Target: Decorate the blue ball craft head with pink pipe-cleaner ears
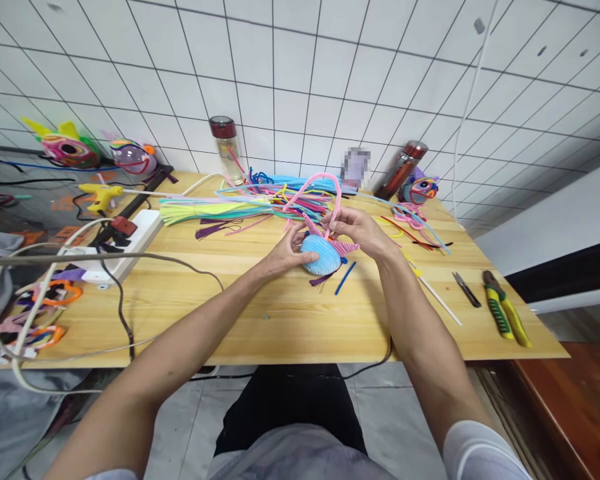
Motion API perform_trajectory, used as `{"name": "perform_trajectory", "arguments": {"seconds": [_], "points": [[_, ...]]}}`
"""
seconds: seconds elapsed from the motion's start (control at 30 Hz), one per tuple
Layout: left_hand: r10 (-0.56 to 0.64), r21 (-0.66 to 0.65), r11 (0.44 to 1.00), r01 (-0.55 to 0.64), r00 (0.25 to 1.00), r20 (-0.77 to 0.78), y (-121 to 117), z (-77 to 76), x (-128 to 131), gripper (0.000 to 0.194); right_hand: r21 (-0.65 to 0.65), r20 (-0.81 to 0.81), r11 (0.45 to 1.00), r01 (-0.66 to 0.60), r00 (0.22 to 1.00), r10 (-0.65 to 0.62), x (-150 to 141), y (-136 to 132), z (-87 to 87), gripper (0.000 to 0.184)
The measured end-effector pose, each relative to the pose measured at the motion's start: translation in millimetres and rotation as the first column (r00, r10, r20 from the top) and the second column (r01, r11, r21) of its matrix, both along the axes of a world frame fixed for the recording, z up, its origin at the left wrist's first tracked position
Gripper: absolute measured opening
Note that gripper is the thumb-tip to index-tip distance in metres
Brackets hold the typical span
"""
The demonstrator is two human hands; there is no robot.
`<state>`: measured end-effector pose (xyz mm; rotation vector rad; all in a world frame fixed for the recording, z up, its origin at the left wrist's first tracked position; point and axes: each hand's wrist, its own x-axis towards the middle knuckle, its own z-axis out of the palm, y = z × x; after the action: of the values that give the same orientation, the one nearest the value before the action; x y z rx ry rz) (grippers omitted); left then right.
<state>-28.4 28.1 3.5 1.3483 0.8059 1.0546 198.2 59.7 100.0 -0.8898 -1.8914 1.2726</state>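
My left hand [286, 253] is wrapped round the side of a rounded light-blue figure [321, 256] made of coiled pipe cleaners, thumb across its front. Striped pink pointed ears [344, 248] stick out of its top, and a purple tassel [325, 280] hangs beneath. My right hand [356, 230] pinches a pink pipe cleaner [338, 200] close to the top of the figure. That pipe cleaner arches up and back over the pile behind; whether its lower end is attached is hidden by my fingers. A short dark-blue piece [345, 278] lies on the table beside the figure.
Bundles of pipe cleaners [215, 208] spread behind my hands. Pliers [505, 310], small snips [466, 290] and a white glue stick [440, 300] lie right. A power strip [130, 250], cables and a yellow glue gun [100, 197] are left. Bottles [225, 150] stand by the wall.
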Motion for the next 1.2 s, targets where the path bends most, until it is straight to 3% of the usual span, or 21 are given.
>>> {"name": "perform_trajectory", "arguments": {"seconds": [0.2,0.37,0.47,0.53,0.67,0.77,0.87,0.93,1.03,1.13,1.2], "points": [[-0.015,-0.018,1.0,0.014,0.998,-0.054,-5,5.6,4,0.095,-0.057,0.001,0.998,-0.014,1.0,0.014,0,1,-0.5,0.028],[-0.061,-0.029,0.998,0.062,0.998,0.017,-8,4.7,11,0.101,-0.085,0.028,0.996,-0.036,0.999,0.039,-1,5,1.1,0.034],[-0.017,-0.019,1.0,0.016,0.999,-0.038,-9,4.3,12,0.112,-0.063,-0.005,0.997,0.043,0.999,-0.043,6,6,0.6,0.038],[-0.006,0.035,0.999,0.01,0.996,-0.093,-9,5.7,10,0.105,-0.02,-0.041,0.985,0.174,0.984,-0.174,15,2,-0.2,0.039],[0.023,0.159,0.987,0.01,0.978,-0.208,-9,7.9,4,0.075,0.095,-0.111,0.883,0.459,0.887,-0.449,39,-19,-2.9,0.034],[0.1,0.159,0.985,-0.063,0.967,-0.233,-12,5.8,5,0.076,0.145,-0.173,0.785,0.602,0.797,-0.579,63,-41,-8.6,0.02],[0.073,0.128,0.991,-0.045,0.972,-0.224,-14,3.3,8,0.079,0.152,-0.175,0.667,0.729,0.684,-0.708,97,-65,-18.1,0.014],[0.051,0.108,0.994,-0.029,0.975,-0.215,-15,2.9,10,0.08,0.149,-0.091,0.599,0.787,0.614,-0.784,122,-80,-25.1,0.018],[0.07,0.119,0.992,-0.044,0.972,-0.226,-16,3.9,11,0.08,0.207,0.244,0.558,0.803,0.51,-0.825,149,-97,-33.9,0.024],[0.091,0.154,0.987,-0.051,0.96,-0.264,-17,3.9,9,0.087,0.291,0.63,0.6,0.745,0.322,-0.706,153,-103,-39.3,0.039],[0.084,0.189,0.982,-0.03,0.956,-0.282,-18,3.6,7,0.094,0.292,0.79,0.638,0.712,0.197,-0.581,144,-100,-41.2,0.058]]}}
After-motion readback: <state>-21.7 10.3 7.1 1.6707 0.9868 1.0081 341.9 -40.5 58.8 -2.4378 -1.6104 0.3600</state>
